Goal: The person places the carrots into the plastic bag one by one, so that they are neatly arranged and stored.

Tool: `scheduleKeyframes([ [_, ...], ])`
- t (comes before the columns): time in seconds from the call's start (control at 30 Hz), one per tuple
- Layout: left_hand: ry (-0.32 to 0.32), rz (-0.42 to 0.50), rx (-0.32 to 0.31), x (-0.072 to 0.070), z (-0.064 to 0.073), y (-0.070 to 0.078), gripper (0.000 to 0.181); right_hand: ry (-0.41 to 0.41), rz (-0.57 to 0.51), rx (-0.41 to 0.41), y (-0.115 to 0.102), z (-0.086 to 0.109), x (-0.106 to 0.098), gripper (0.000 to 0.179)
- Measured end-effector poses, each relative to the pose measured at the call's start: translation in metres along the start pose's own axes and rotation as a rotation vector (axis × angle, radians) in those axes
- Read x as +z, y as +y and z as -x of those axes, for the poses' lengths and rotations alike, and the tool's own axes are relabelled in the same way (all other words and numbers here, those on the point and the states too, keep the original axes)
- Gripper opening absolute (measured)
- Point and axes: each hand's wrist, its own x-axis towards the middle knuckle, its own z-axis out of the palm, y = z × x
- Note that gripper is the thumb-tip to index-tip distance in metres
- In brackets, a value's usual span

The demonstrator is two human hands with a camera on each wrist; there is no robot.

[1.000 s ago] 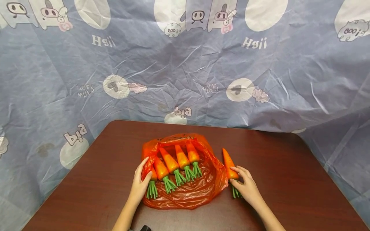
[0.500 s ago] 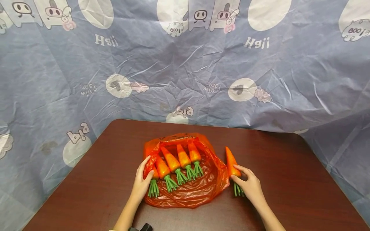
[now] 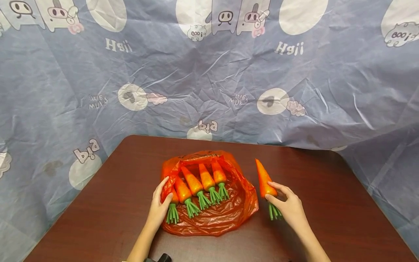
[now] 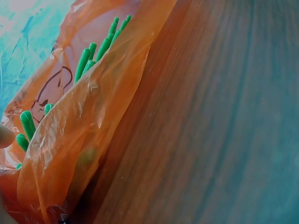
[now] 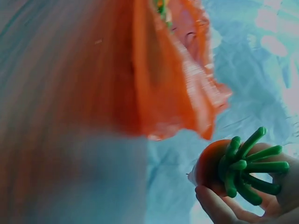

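Observation:
A red plastic bag [image 3: 226,222] lies on the table with its mouth spread open toward me. Several orange carrots [image 3: 194,185] with green stubby tops rest side by side in it, tips pointing away. My left hand [image 3: 159,205] grips the bag's left rim between thumb and fingers, beside the leftmost carrot. Off to the bag's right, my right hand [image 3: 289,203] holds another carrot [image 3: 264,180] near its thick end, thumb and fingers on either side. The right wrist view shows that carrot's green top [image 5: 243,165] toward the camera, apart from the bag.
Under everything is a dark brown wooden table [image 3: 314,182] with rounded far corners. Behind it hangs a wrinkled grey-blue cloth [image 3: 209,72] with cartoon prints. A small black object [image 3: 165,257] shows at the front edge, near the left forearm.
My right hand has shifted the single carrot a little to the right and away from the bag's rim. The left hand and the bag stay in place.

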Motion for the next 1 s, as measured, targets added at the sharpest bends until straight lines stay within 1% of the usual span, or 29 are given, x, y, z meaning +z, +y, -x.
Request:
scheduleKeyframes([
  [0.17, 0.0, 0.001, -0.004, 0.0, -0.001, 0.0, 0.051, -0.001, 0.004, -0.025, -0.022, 0.008, -0.009, 0.049],
  [0.27, 0.0, -0.003, -0.006, 0.0, -0.001, 0.0, 0.052, -0.02, -0.007, -0.031, -0.036, 0.014, -0.014, 0.048],
  [0.33, -0.001, -0.007, -0.007, 0.0, -0.002, 0.0, 0.052, -0.04, -0.026, -0.03, -0.044, 0.019, -0.015, 0.048],
  [0.43, -0.001, -0.009, -0.008, 0.0, -0.002, -0.001, 0.052, -0.075, -0.089, -0.044, -0.055, 0.025, -0.015, 0.047],
  [0.57, -0.002, -0.01, -0.013, -0.001, -0.001, -0.001, 0.052, -0.101, -0.165, -0.101, -0.065, 0.03, -0.01, 0.045],
  [0.7, -0.005, -0.007, -0.018, 0.0, -0.001, -0.001, 0.052, -0.135, -0.208, -0.17, -0.073, 0.032, -0.002, 0.043],
  [0.8, -0.004, -0.006, -0.018, 0.0, 0.0, -0.002, 0.052, -0.166, -0.216, -0.191, -0.078, 0.033, 0.005, 0.041],
  [1.0, 0.001, 0.008, -0.004, -0.001, -0.001, -0.003, 0.051, -0.21, -0.203, -0.179, -0.087, 0.033, 0.02, 0.041],
])
